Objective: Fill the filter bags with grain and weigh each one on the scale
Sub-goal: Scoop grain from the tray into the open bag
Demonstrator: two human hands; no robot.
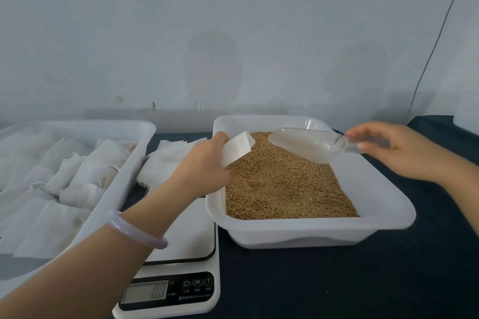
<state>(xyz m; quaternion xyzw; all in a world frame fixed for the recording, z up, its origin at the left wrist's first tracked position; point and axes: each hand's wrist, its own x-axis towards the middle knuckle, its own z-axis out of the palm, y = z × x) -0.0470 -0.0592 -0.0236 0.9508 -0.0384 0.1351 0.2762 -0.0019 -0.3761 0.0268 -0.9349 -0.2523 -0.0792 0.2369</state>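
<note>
Over the grain tray: the left hand [204,163] holds a filter bag [237,149] just inside the left wall of the grain tray [311,230], above the grain [285,184].
Bag axis: its long axis slants up and to the right, and the free end points toward the scoop [305,144]. I cannot tell whether the mouth is spread.
Scoop: clear plastic, lying left to right across the far side of the tray. The bowl is low over the grain, seemingly empty, and the handle is to the right.
Key relation: the scoop's lip and the bag's free end face each other, near but apart, with bare grain between them. The bag lies left of the scoop.
Left fingers: curled round the bag's lower end, gripping it. A pale bangle [134,230] sits on that wrist.
Right fingers: the right hand [396,153] pinches the scoop handle between thumb and fingertips.
Scale: the scale [181,241] stands on the tabletop [311,280], just left of the grain tray and under the left forearm. Its pan carries nothing.
Other bags: a loose pile of bags [160,163] lies behind the scale, and more fill the left tray [77,124].
Judged step: load the scoop, then tip it leftward into the bag. The right hand does the travelling.
</note>
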